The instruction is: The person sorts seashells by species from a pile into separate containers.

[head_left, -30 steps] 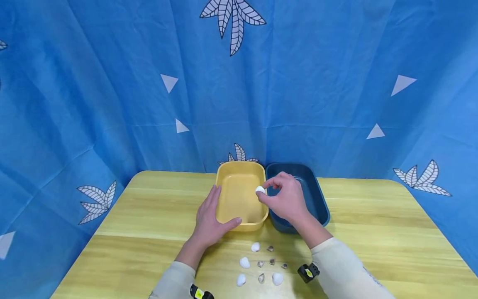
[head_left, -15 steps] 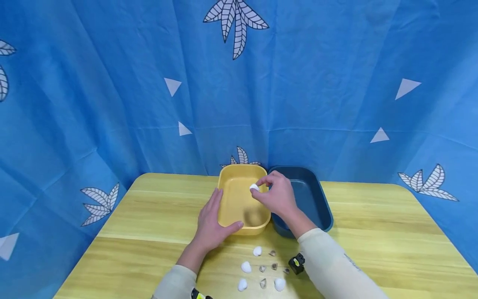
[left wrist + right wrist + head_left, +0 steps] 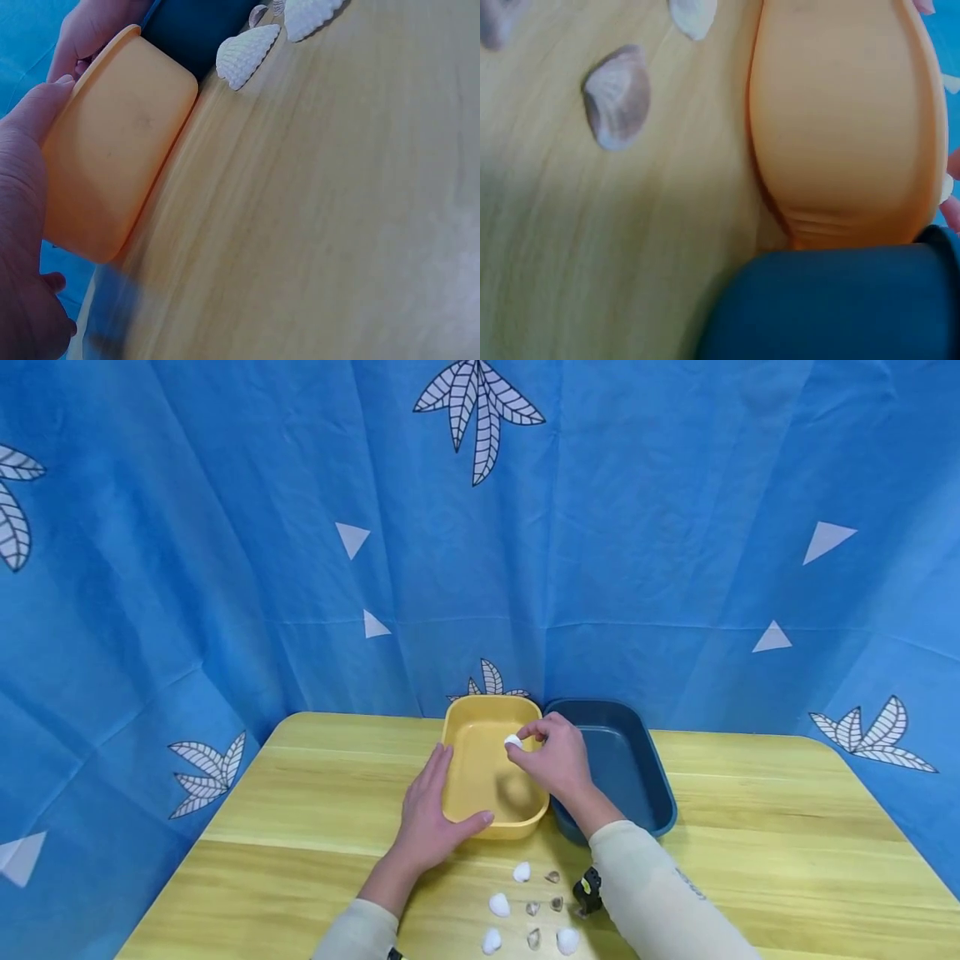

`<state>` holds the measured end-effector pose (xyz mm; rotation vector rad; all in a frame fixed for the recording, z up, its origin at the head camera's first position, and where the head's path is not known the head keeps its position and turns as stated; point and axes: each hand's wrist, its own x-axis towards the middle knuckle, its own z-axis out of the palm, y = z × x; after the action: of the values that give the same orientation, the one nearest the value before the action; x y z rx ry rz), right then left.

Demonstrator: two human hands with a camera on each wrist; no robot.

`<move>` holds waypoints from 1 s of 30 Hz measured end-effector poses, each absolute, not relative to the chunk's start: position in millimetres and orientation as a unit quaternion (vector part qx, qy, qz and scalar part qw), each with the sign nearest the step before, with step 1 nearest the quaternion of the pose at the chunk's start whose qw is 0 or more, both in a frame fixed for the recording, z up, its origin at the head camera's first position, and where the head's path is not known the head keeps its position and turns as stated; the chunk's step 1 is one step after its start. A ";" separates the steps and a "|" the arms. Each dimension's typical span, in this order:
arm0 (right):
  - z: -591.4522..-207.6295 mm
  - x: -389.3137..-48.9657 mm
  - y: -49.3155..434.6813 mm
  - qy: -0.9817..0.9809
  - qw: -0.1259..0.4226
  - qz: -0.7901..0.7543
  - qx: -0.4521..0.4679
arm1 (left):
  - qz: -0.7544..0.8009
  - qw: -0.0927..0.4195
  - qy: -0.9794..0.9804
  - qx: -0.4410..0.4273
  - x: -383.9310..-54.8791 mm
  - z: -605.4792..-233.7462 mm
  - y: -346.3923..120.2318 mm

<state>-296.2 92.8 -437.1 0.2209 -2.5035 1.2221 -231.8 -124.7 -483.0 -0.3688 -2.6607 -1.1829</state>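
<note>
My right hand (image 3: 555, 756) pinches a white seashell (image 3: 513, 741) between thumb and fingertips over the yellow box (image 3: 480, 777). The shell is above the box floor and casts a shadow on it; in the right wrist view a bit of the white seashell (image 3: 946, 189) shows past the rim. My left hand (image 3: 431, 818) rests against the yellow box, fingers straight along its left side and thumb on the near rim. In the left wrist view the thumb (image 3: 45, 105) lies at the rim of the orange-looking box (image 3: 120, 142).
A dark blue box (image 3: 622, 768) stands against the yellow box's right side. Nearer on the wooden table (image 3: 285, 860) lie several white seashells (image 3: 498, 905) and small brownish shells (image 3: 534, 938). A blue patterned curtain (image 3: 645, 527) hangs behind.
My right hand has moved slightly left, carrying the white seashell from the yellow box's right rim to above its floor. My left hand stays at the box. The head view has shifted slightly.
</note>
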 end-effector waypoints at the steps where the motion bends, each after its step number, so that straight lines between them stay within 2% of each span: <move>1: -439.0 -296.2 93.0 -0.882 0.173 0.432 0.073 | -0.402 0.103 -0.901 -0.124 -231.5 -483.5 -124.4; 30: -453.5 -302.9 91.3 -0.891 0.146 0.426 0.049 | -0.409 0.089 -0.900 -0.119 -231.5 -481.9 -124.5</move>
<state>-302.9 91.3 -453.5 0.1398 -2.5658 1.2275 -231.5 -124.5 -481.9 -0.3527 -2.6782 -1.2180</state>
